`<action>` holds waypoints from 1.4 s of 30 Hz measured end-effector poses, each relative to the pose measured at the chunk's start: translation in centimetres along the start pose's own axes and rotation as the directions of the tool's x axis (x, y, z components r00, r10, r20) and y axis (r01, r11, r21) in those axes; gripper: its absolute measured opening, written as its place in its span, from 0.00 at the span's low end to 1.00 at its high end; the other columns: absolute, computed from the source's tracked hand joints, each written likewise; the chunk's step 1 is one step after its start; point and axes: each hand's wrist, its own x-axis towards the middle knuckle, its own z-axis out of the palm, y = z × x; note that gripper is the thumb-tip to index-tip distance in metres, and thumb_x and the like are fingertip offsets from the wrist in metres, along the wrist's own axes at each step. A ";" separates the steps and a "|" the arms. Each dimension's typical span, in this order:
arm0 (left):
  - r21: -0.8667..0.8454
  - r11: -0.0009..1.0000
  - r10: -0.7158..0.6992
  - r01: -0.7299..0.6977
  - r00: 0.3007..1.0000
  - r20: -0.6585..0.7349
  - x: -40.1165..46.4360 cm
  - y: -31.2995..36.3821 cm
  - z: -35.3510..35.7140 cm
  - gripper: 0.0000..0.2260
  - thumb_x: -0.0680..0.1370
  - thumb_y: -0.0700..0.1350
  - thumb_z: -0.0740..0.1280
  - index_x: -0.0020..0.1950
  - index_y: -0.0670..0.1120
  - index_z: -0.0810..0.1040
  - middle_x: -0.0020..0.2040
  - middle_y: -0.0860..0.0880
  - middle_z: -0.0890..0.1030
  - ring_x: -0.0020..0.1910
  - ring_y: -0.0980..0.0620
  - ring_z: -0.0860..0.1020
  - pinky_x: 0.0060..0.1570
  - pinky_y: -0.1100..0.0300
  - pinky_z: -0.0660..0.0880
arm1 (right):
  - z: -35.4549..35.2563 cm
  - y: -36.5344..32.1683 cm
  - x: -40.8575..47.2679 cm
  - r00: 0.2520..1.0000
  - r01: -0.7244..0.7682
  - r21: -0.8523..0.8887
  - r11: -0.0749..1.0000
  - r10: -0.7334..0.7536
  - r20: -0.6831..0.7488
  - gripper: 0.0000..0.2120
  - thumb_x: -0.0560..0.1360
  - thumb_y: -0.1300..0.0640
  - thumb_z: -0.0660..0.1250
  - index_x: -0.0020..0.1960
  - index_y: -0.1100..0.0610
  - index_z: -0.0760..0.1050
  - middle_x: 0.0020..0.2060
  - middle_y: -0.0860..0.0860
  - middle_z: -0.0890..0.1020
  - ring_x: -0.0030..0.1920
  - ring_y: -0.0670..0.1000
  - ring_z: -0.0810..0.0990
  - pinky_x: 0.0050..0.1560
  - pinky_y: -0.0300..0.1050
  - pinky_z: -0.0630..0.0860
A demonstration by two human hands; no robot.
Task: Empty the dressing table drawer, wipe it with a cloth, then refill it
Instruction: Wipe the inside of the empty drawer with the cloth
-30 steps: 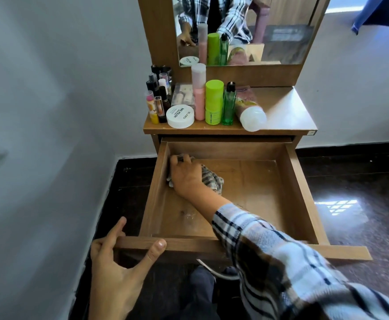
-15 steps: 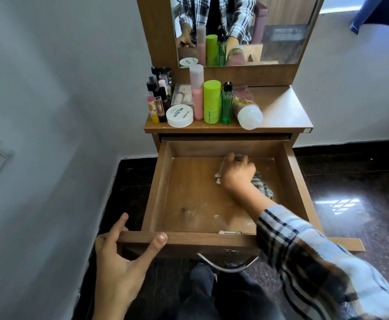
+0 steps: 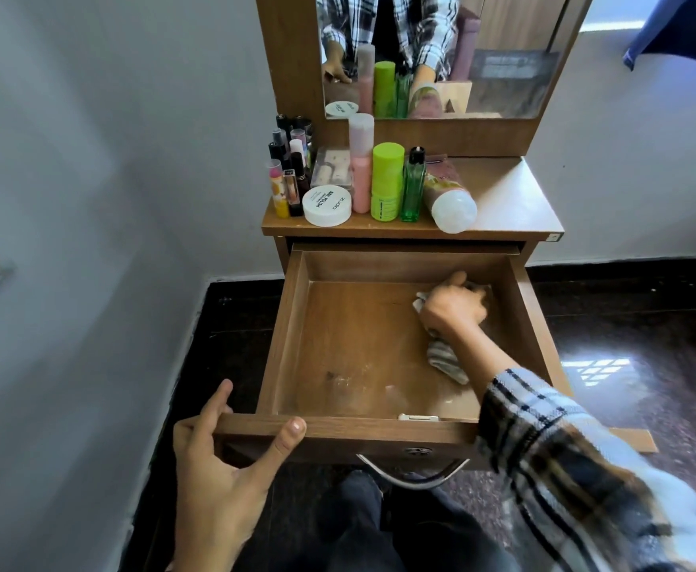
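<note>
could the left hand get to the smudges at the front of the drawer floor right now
Probably yes. The left hand grips the drawer front near the smudges; nothing lies between. The right hand wipes with the cloth further back.

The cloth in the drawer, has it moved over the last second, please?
Yes. The cloth, under the right hand, has gone from the drawer's left wall to its right back corner.

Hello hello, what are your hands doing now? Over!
Right hand wiping cloth at drawer's back right corner. Left hand gripping drawer front. Drawer emptied, nothing in the way.
</note>
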 end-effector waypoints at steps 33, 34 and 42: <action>-0.017 1.000 -0.001 0.000 0.999 -0.049 0.2 -0.2 0.6 0.41 0.55 0.56 0.77 0.68 0.54 0.71 0.58 0.49 0.69 0.56 0.54 0.68 0.65 0.50 0.66 | -0.6 1.2 0.8 0.999 -0.002 -0.303 0.953 -0.013 -0.048 0.22 0.82 0.47 0.50 0.69 0.61 0.58 0.61 0.61 0.73 0.58 0.59 0.77 0.36 0.50 0.73; -0.020 1.000 -0.005 0.004 0.998 -0.055 0.2 -0.2 0.6 0.41 0.55 0.56 0.77 0.68 0.54 0.71 0.60 0.49 0.70 0.56 0.54 0.69 0.65 0.50 0.66 | -0.9 1.7 1.1 0.998 -0.012 -0.308 0.951 -0.010 -0.069 0.23 0.82 0.47 0.50 0.70 0.62 0.57 0.60 0.60 0.74 0.58 0.59 0.77 0.35 0.49 0.73; -0.003 1.000 0.007 -0.007 0.998 -0.056 0.1 -0.3 0.8 0.41 0.54 0.56 0.77 0.67 0.54 0.72 0.61 0.49 0.71 0.63 0.48 0.70 0.65 0.48 0.67 | -2.5 1.2 0.8 0.999 0.021 -0.420 0.907 -0.030 -0.014 0.21 0.78 0.55 0.60 0.67 0.63 0.65 0.58 0.54 0.76 0.55 0.55 0.80 0.22 0.43 0.70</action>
